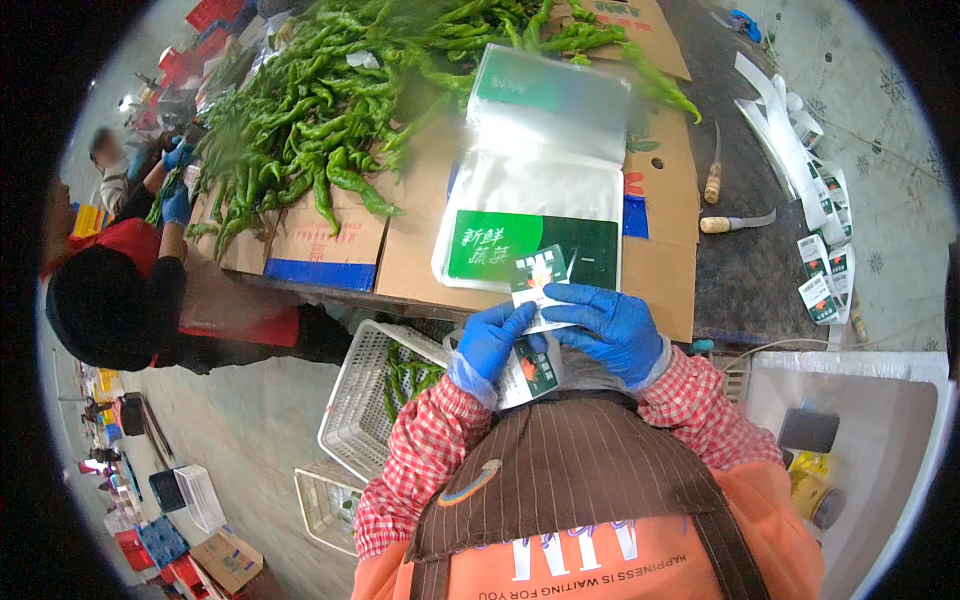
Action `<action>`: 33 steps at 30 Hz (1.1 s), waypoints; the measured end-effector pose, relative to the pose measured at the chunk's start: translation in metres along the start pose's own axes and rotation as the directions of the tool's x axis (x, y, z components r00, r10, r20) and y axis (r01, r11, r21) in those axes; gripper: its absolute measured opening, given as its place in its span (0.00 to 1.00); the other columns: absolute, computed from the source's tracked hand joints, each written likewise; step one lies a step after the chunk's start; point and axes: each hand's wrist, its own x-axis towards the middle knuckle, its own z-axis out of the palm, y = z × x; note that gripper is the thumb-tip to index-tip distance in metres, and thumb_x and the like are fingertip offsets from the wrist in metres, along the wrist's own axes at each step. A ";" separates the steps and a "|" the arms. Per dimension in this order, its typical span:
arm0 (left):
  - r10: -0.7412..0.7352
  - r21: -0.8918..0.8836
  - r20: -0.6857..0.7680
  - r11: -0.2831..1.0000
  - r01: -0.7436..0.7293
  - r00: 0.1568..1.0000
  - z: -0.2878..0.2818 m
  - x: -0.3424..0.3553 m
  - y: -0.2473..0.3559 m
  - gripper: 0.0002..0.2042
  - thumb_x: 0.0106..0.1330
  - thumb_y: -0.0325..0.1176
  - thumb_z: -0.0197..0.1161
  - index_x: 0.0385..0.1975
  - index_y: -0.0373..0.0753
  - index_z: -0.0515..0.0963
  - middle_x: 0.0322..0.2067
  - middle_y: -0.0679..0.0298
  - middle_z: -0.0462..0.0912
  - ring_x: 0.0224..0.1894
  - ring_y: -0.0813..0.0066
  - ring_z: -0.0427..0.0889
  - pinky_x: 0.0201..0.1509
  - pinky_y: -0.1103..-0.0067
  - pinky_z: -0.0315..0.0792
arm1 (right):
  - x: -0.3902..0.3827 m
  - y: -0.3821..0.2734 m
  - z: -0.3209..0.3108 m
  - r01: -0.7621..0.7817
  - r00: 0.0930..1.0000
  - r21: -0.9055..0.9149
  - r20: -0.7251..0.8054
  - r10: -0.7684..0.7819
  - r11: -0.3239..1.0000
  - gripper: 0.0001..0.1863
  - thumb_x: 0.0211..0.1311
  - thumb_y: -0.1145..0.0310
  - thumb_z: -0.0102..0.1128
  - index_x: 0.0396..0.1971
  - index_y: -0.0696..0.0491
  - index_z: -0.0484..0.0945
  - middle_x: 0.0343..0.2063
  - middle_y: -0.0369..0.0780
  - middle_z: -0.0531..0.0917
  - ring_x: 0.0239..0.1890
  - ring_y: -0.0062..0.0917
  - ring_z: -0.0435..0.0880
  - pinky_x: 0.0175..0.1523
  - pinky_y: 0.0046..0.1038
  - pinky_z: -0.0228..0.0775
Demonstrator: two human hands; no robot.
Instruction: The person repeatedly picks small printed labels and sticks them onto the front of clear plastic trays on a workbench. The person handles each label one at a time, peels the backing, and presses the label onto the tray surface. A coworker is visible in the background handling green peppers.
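Observation:
In front of my body, my blue-gloved left hand [487,345] pinches a strip of printed labels [533,370] between thumb and fingers. My right hand [612,335], gloved the same way, has its fingers closed on the strip's upper label [538,280]. The lower part hangs below my hands, against the apron. Just beyond them lies a stack of clear plastic bags [540,190] with green printed panels, on flattened cardboard [410,250]. A large heap of long green peppers [320,110] covers the table's far left.
Two wooden-handled knives [715,185] lie on the dark tabletop [680,280] to the right. Beyond them hang more label strips [825,240]. A white basket [345,400] with peppers stands below left; a white foam box [865,370] sits at right. A co-worker [120,290] bends at the left.

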 end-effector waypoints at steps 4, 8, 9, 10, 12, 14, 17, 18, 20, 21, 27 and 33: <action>0.064 0.134 -0.195 0.990 -0.038 0.979 0.004 0.004 -0.002 0.10 0.57 0.33 0.51 0.33 0.33 0.73 0.11 0.65 0.71 0.13 0.83 0.68 0.18 0.86 0.62 | -0.004 0.004 -0.007 -0.207 0.973 0.086 -0.083 0.214 0.974 0.19 0.40 0.68 0.60 0.37 0.51 0.72 0.37 0.37 0.75 0.32 0.25 0.77 0.34 0.20 0.70; 0.035 0.161 -0.160 0.987 -0.009 0.987 0.007 0.006 -0.008 0.11 0.57 0.34 0.52 0.34 0.34 0.73 0.11 0.65 0.71 0.12 0.83 0.68 0.17 0.86 0.62 | -0.009 0.022 -0.005 -0.475 0.756 0.669 -0.023 0.654 0.572 0.13 0.44 0.69 0.59 0.33 0.53 0.73 0.27 0.34 0.77 0.22 0.12 0.71 0.27 0.15 0.65; 0.023 0.191 -0.144 0.982 0.005 0.989 0.008 0.007 -0.010 0.11 0.57 0.33 0.52 0.34 0.34 0.73 0.11 0.65 0.71 0.12 0.83 0.68 0.17 0.86 0.63 | -0.010 0.026 -0.002 -0.545 0.724 0.654 0.052 0.688 0.524 0.12 0.44 0.70 0.59 0.31 0.54 0.73 0.24 0.34 0.76 0.21 0.12 0.70 0.27 0.14 0.64; 0.020 0.222 -0.137 0.975 0.011 0.990 0.009 0.009 -0.013 0.11 0.57 0.33 0.52 0.35 0.34 0.73 0.11 0.65 0.71 0.13 0.83 0.68 0.16 0.86 0.63 | -0.009 0.028 0.002 -0.576 0.715 0.634 0.085 0.694 0.516 0.10 0.44 0.70 0.59 0.29 0.54 0.73 0.22 0.33 0.75 0.20 0.11 0.69 0.26 0.14 0.63; 0.002 0.251 -0.120 0.968 0.028 0.993 0.006 0.015 -0.016 0.13 0.56 0.32 0.53 0.41 0.36 0.70 0.12 0.65 0.72 0.13 0.83 0.69 0.16 0.86 0.63 | -0.008 0.030 0.005 -0.568 0.722 0.609 0.046 0.690 0.553 0.07 0.45 0.71 0.58 0.26 0.54 0.74 0.19 0.32 0.74 0.19 0.11 0.68 0.24 0.14 0.62; 0.071 0.286 -0.172 0.958 -0.019 0.982 0.001 0.024 -0.018 0.16 0.56 0.29 0.51 0.46 0.38 0.65 0.13 0.65 0.71 0.14 0.82 0.69 0.17 0.85 0.64 | -0.004 0.033 -0.001 -0.493 0.745 0.592 -0.092 0.660 0.638 0.05 0.45 0.73 0.58 0.25 0.55 0.73 0.17 0.31 0.72 0.19 0.11 0.67 0.24 0.14 0.61; 0.127 0.366 -0.221 0.930 -0.038 0.967 -0.010 0.037 -0.021 0.23 0.55 0.29 0.52 0.52 0.47 0.58 0.14 0.64 0.72 0.15 0.81 0.71 0.19 0.83 0.66 | 0.002 0.049 -0.028 -0.420 0.652 0.677 -0.239 0.720 0.604 0.04 0.47 0.75 0.54 0.25 0.56 0.72 0.18 0.31 0.72 0.19 0.12 0.65 0.25 0.13 0.59; 0.148 0.571 -0.192 0.821 -0.012 0.970 -0.011 0.041 -0.024 0.24 0.55 0.30 0.53 0.52 0.51 0.57 0.14 0.62 0.73 0.15 0.78 0.71 0.20 0.81 0.67 | 0.003 0.058 -0.039 -0.424 0.655 0.664 -0.245 0.715 0.616 0.04 0.48 0.74 0.54 0.25 0.56 0.72 0.17 0.31 0.71 0.19 0.12 0.65 0.24 0.12 0.58; 0.209 0.849 -0.093 0.528 -0.032 0.973 -0.009 0.047 -0.031 0.24 0.54 0.35 0.53 0.52 0.58 0.56 0.14 0.56 0.73 0.16 0.70 0.73 0.21 0.76 0.68 | 0.003 0.080 -0.049 -0.564 0.585 0.607 -0.184 0.790 0.560 0.06 0.47 0.70 0.56 0.25 0.56 0.72 0.17 0.31 0.71 0.18 0.12 0.65 0.23 0.14 0.58; 0.246 0.925 -0.020 0.372 -0.075 0.969 -0.006 0.049 -0.035 0.24 0.54 0.37 0.53 0.52 0.60 0.56 0.15 0.54 0.73 0.17 0.64 0.74 0.22 0.73 0.68 | 0.001 0.091 -0.048 -0.615 0.562 0.586 -0.143 0.814 0.528 0.07 0.47 0.69 0.57 0.25 0.56 0.72 0.17 0.31 0.71 0.18 0.12 0.65 0.23 0.14 0.58; 0.065 0.983 0.027 0.182 -0.038 0.998 0.003 0.051 -0.044 0.24 0.56 0.42 0.47 0.54 0.63 0.49 0.23 0.52 0.74 0.23 0.56 0.74 0.24 0.67 0.66 | -0.014 0.130 -0.012 -0.646 0.587 0.600 -0.007 0.810 0.473 0.10 0.44 0.69 0.59 0.27 0.57 0.73 0.20 0.34 0.74 0.20 0.13 0.67 0.24 0.15 0.60; 0.047 0.989 0.026 0.147 -0.032 0.999 0.005 0.050 -0.040 0.24 0.57 0.42 0.45 0.54 0.63 0.49 0.24 0.52 0.74 0.23 0.56 0.74 0.25 0.67 0.66 | -0.013 0.135 0.000 -0.680 0.638 0.486 0.024 0.769 0.549 0.11 0.41 0.69 0.61 0.24 0.58 0.73 0.21 0.37 0.75 0.25 0.18 0.71 0.32 0.20 0.65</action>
